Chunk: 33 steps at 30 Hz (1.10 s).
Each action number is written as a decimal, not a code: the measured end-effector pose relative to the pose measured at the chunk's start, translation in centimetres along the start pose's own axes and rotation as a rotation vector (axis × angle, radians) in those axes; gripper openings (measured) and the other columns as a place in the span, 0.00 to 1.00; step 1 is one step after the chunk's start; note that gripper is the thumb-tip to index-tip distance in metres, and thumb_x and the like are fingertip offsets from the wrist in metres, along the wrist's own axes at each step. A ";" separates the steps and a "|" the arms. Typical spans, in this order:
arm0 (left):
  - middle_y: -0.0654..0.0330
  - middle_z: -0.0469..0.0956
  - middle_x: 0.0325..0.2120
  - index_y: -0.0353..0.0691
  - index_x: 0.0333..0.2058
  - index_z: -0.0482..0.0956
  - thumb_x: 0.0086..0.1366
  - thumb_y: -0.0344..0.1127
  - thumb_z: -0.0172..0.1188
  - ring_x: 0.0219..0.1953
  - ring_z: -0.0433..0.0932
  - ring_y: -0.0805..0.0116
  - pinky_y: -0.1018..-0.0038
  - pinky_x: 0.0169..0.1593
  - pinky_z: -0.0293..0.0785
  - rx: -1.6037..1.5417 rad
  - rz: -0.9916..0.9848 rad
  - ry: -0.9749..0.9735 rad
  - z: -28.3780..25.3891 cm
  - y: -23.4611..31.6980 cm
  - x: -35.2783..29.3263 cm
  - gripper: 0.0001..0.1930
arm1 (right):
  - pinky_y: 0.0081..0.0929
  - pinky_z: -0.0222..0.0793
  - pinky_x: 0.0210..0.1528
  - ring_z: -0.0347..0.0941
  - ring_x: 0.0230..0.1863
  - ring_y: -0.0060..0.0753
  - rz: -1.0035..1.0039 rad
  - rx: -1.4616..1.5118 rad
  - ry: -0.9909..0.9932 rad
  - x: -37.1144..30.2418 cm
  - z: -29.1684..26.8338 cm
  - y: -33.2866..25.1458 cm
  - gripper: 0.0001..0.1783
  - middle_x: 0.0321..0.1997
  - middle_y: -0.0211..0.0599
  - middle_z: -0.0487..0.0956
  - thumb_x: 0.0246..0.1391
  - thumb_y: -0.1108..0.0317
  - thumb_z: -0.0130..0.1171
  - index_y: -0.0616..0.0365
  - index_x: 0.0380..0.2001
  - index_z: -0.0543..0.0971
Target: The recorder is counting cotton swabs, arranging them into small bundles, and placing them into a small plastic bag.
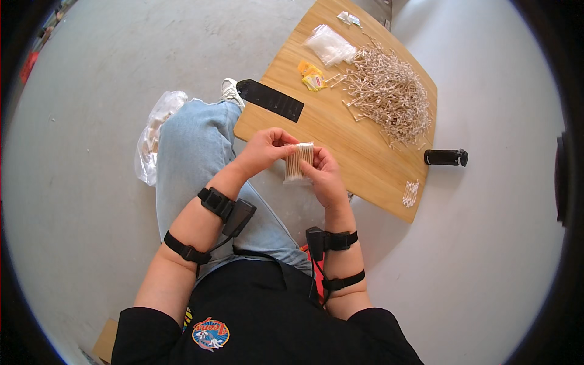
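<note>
Between my two hands is a clear plastic bag of cotton swabs (pixel 297 165), held upright over the near edge of the wooden table. My left hand (pixel 266 152) pinches the bag's upper left corner between thumb and fingers. Gripping its right side is my right hand (pixel 323 176), with the thumb across the front and the fingers behind. The swabs inside stand side by side in a tight row. A large loose heap of cotton swabs (pixel 392 91) covers the table's far right part.
On the wooden table (pixel 340 146) lie a stack of clear bags (pixel 330 45), yellow labels (pixel 312 76), a black strip (pixel 272 100) and a small swab bundle (pixel 410 193). A black cylinder (pixel 446 157) is beside its right edge. A filled plastic bag (pixel 149 149) sits left of my leg.
</note>
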<state>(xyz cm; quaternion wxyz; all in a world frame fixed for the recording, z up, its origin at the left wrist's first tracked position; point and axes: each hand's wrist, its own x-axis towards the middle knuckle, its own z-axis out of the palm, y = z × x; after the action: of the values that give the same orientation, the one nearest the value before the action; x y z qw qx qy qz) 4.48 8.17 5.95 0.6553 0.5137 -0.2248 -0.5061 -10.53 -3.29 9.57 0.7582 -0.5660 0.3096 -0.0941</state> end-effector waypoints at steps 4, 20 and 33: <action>0.60 0.81 0.37 0.33 0.42 0.78 0.62 0.30 0.64 0.40 0.79 0.75 0.78 0.46 0.76 -0.050 -0.030 0.022 -0.2 0.3 0.1 0.11 | 0.22 0.75 0.44 0.76 0.40 0.21 0.158 0.020 -0.123 -1.1 -1.2 -0.5 0.15 0.42 0.33 0.80 0.57 0.72 0.62 0.63 0.46 0.73; 0.64 0.77 0.39 0.35 0.48 0.72 0.58 0.26 0.67 0.41 0.77 0.78 0.78 0.45 0.76 0.129 0.090 -0.006 0.4 -0.9 0.5 0.20 | 0.21 0.77 0.44 0.78 0.41 0.21 0.048 -0.133 -0.010 -1.7 -0.8 0.6 0.21 0.43 0.35 0.80 0.56 0.75 0.61 0.68 0.52 0.72; 0.66 0.77 0.30 0.38 0.37 0.76 0.66 0.43 0.62 0.31 0.74 0.78 0.76 0.32 0.72 -0.026 0.017 0.021 0.4 -0.3 0.3 0.13 | 0.17 0.71 0.35 0.73 0.31 0.17 0.008 -0.067 0.027 -1.1 -1.2 0.4 0.18 0.36 0.29 0.79 0.55 0.70 0.64 0.62 0.47 0.74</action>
<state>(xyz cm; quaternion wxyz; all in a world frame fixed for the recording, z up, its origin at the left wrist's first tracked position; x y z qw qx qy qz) 4.16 7.72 5.76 0.6685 0.5084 -0.2155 -0.4981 -12.22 -3.57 9.36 0.7350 -0.5886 0.3251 -0.0880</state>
